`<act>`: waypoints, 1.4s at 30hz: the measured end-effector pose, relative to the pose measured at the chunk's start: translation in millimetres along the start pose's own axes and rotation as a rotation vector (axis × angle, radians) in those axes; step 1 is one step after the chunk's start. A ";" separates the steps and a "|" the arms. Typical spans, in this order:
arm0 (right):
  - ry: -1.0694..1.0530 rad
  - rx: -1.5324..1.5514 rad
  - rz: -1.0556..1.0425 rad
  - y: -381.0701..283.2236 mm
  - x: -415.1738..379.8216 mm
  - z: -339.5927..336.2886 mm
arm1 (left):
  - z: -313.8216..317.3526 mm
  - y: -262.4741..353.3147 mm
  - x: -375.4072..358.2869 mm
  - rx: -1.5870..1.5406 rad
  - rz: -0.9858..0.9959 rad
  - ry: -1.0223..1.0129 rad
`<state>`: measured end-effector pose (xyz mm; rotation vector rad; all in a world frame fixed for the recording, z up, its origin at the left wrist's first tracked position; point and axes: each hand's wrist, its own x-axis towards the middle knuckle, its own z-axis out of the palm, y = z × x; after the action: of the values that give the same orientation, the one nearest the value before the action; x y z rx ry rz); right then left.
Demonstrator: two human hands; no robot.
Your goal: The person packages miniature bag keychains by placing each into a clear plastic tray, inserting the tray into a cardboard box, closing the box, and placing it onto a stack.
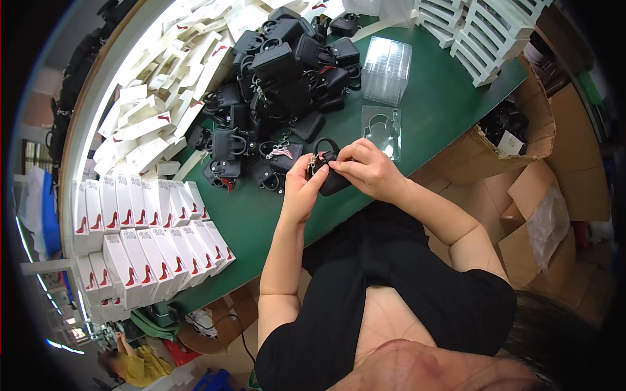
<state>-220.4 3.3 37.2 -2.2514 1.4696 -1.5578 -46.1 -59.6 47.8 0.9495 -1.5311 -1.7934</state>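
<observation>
A small black handbag (334,184) with a loop handle is between my two hands over the near edge of the green table. My left hand (304,190) grips its left side, thumb on the front, near a silver chain (312,161). On its upper front, the fingers of my right hand (368,168) pinch together; what they pinch is too small to make out. Just beyond lies a heap of similar black mini handbags (280,88), some with chains and red or pink charms. Beside my right hand lies a clear plastic blister tray (383,130).
Upright white boxes with red shoe prints (150,238) stand in rows at left; more white boxes (163,91) are piled behind. Stacked clear trays (387,70) and white racks (489,39) are at back right. Cardboard cartons (515,156) stand right of the table. Someone in yellow (145,368) is lower left.
</observation>
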 end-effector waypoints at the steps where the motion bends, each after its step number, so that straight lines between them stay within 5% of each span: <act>1: 0.008 0.046 0.028 -0.4 -2.6 0.4 | -0.7 -0.6 -0.9 0.053 0.032 -0.003; 5: 0.043 0.184 0.100 5.0 -9.5 1.7 | -5.9 3.1 1.9 0.221 0.141 -0.012; 9: 0.132 0.909 0.956 13.1 -24.7 -5.5 | -5.1 16.1 2.8 0.316 0.423 -0.063; 14: 0.119 1.186 1.177 15.7 -23.3 -5.4 | 5.7 13.0 -4.8 0.395 0.434 -0.223; 25: 0.113 1.487 0.892 4.0 5.9 -34.8 | 5.8 7.2 -9.7 0.321 0.407 -0.174; 29: -0.149 0.448 0.580 -3.7 12.5 -41.4 | 18.5 -5.8 -13.0 0.460 0.570 0.039; 34: -0.028 0.375 0.678 -5.8 12.3 -37.4 | 42.9 -19.4 -18.1 0.617 0.837 0.375; 42: -0.028 0.329 0.628 -15.3 11.3 -51.9 | 47.8 -5.0 -12.1 0.270 0.671 0.218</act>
<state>-248.1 27.2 78.6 -1.4331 1.5584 -1.4137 -78.3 -22.1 48.5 0.6120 -1.7080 -1.0015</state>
